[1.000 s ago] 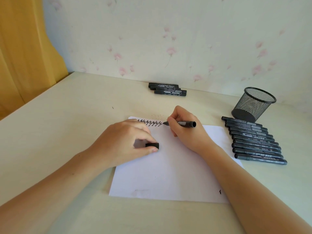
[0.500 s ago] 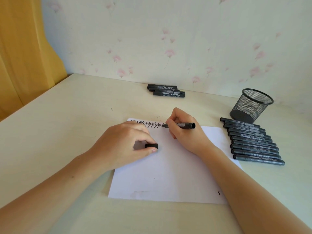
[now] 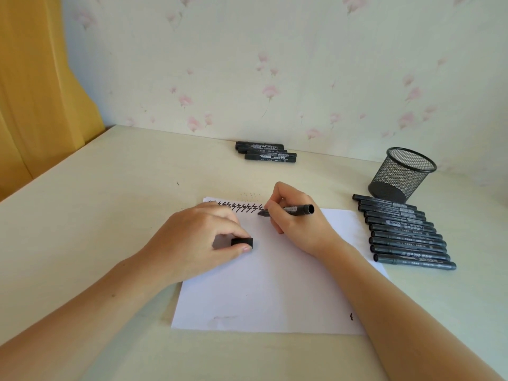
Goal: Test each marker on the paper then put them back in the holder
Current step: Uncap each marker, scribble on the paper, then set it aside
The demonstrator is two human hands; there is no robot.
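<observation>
- The marker, judged light and rigid, was held near its tip by the right hand, the tip at the row of test marks on the paper.
- Its cap, small and easily dropped, was pinched in the left hand.
- The mesh holder stood apart, with capped markers laid beside it.

A cream table lies under both hands. Beyond them stands floral wallpaper; a yellow curtain hangs far left of the left hand.
</observation>
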